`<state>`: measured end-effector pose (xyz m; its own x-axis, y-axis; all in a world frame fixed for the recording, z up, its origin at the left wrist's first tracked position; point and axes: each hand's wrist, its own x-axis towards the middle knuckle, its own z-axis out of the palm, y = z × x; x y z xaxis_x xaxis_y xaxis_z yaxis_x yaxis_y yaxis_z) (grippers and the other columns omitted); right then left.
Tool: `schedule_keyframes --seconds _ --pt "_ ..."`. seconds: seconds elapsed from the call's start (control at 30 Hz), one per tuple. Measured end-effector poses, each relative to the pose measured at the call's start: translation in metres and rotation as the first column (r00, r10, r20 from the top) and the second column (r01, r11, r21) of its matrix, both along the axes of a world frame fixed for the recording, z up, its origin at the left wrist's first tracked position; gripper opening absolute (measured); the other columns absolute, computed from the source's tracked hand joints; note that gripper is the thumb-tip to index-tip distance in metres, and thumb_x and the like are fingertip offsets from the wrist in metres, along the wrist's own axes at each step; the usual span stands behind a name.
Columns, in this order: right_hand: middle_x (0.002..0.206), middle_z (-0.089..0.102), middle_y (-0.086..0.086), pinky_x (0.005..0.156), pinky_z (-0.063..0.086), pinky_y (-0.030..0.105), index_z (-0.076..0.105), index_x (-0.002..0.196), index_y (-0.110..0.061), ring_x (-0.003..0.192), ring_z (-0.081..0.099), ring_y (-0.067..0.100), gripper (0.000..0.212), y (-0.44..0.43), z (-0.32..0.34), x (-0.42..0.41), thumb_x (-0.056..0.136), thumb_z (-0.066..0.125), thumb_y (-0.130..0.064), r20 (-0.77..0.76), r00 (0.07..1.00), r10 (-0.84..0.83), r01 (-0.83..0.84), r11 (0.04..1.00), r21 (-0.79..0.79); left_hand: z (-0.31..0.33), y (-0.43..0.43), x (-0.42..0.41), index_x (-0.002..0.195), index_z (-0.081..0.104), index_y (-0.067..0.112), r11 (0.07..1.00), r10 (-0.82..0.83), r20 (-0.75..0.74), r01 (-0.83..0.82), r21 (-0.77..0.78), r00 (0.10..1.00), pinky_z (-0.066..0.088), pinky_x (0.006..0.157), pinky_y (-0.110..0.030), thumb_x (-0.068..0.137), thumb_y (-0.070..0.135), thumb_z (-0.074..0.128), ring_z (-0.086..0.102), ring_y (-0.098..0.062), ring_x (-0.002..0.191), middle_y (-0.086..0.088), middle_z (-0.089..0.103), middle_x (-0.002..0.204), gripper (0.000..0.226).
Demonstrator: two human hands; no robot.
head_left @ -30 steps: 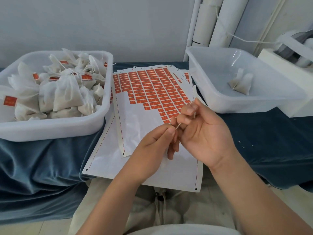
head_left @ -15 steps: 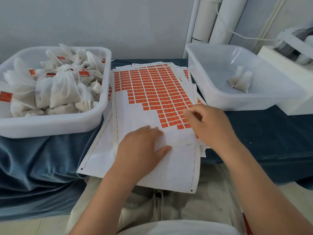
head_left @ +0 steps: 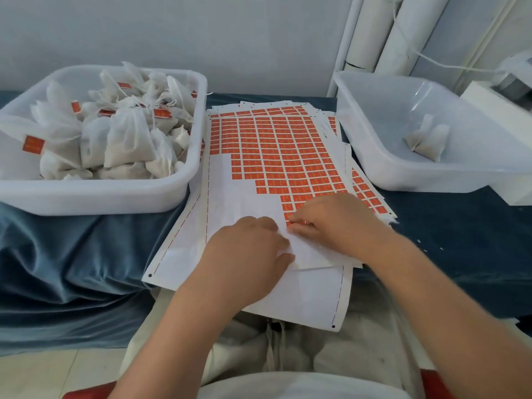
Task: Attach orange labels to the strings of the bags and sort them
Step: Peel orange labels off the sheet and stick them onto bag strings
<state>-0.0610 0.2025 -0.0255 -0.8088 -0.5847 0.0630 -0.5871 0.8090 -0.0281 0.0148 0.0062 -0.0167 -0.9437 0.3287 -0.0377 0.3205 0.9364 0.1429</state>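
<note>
A sheet of orange labels (head_left: pixel 273 145) lies on top of a stack of sheets between two white tubs. My left hand (head_left: pixel 247 249) rests flat on the bare white backing, fingers spread, holding nothing. My right hand (head_left: pixel 336 223) is just right of it, thumb and forefinger pinched on an orange label (head_left: pixel 296 223) at the lowest row of the block. The left tub (head_left: pixel 86 197) is heaped with white bags (head_left: pixel 123 139), several with orange labels on their strings. The right tub (head_left: pixel 403 182) holds one bag (head_left: pixel 429 139). I see no bag or string in my hands.
A blue cloth (head_left: pixel 72 254) covers the table and hangs over its front edge toward my lap. White pipes (head_left: pixel 388 30) stand at the back right. A white machine (head_left: pixel 501 93) sits behind the right tub. The sheets overhang the table's near edge.
A second ago both hands were raised together, pinching a thin string above the sheet. They have come down: the left hand lies flat on the backing, the right has moved to the lowest labels.
</note>
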Motion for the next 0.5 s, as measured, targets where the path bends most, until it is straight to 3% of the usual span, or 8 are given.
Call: schedule_keyframes --seconds 0.17,0.23,0.33,0.37,0.43,0.5 --pt "0.090 0.071 -0.012 0.080 0.044 0.018 0.063 0.091 -0.033 0.067 0.056 0.007 0.022 -0.007 0.007 -0.020 0.108 0.052 -0.040 -0.042 0.984 0.172 -0.156 0.956 0.250 0.002 0.000 -0.002 0.131 0.068 0.045 1.000 0.007 0.013 -0.007 0.029 1.000 0.053 0.100 -0.038 0.107 0.057 0.038 0.053 -0.011 0.126 0.018 0.059 0.139 0.040" --pt "0.072 0.060 -0.012 0.066 0.034 0.015 0.065 0.085 -0.029 0.053 0.040 0.004 0.022 -0.009 0.005 -0.018 0.105 0.059 -0.032 -0.096 0.971 0.217 -0.184 0.943 0.277 0.002 0.000 -0.002 0.131 0.068 0.045 0.999 0.011 -0.001 -0.011 0.034 1.000 0.053 0.100 -0.037 0.107 0.056 0.038 0.054 -0.011 0.125 0.018 0.060 0.138 0.039" --pt "0.058 0.035 -0.013 0.057 0.010 0.012 0.047 0.069 -0.026 0.045 0.027 0.004 0.039 -0.009 0.007 -0.011 0.092 0.078 -0.020 -0.131 0.962 0.241 -0.210 0.954 0.212 0.002 -0.001 -0.004 0.130 0.069 0.045 0.998 0.012 -0.029 -0.010 0.056 1.000 0.053 0.101 -0.035 0.108 0.056 0.039 0.056 -0.009 0.124 0.019 0.063 0.136 0.039" --pt "0.058 0.039 -0.011 0.056 0.013 0.011 0.048 0.068 -0.026 0.046 0.028 0.004 0.040 -0.009 0.006 -0.010 0.090 0.081 -0.019 -0.139 0.964 0.229 -0.206 0.965 0.162 0.001 -0.002 -0.004 0.130 0.069 0.044 0.998 0.019 -0.029 -0.017 0.068 0.999 0.053 0.101 -0.034 0.107 0.056 0.040 0.056 -0.008 0.124 0.019 0.064 0.136 0.038" --pt "0.066 0.054 -0.011 0.058 0.031 0.014 0.059 0.073 -0.028 0.049 0.039 0.003 0.028 -0.005 0.002 -0.011 0.099 0.070 -0.032 -0.120 0.974 0.194 -0.187 0.980 0.061 -0.001 -0.004 -0.007 0.130 0.069 0.043 0.993 0.048 -0.013 -0.047 0.106 0.999 0.052 0.104 -0.032 0.105 0.058 0.044 0.057 -0.007 0.124 0.021 0.065 0.136 0.038" --pt "0.092 0.073 -0.013 0.066 0.031 0.014 0.074 0.098 -0.034 0.074 0.064 0.005 0.028 0.002 0.005 -0.014 0.103 0.055 -0.054 -0.020 0.995 0.101 -0.101 0.995 0.001 -0.004 -0.005 -0.009 0.138 0.063 0.041 0.983 0.106 -0.017 -0.103 0.155 0.994 0.047 0.111 -0.033 0.103 0.061 0.049 0.054 -0.008 0.131 0.019 0.060 0.144 0.043"
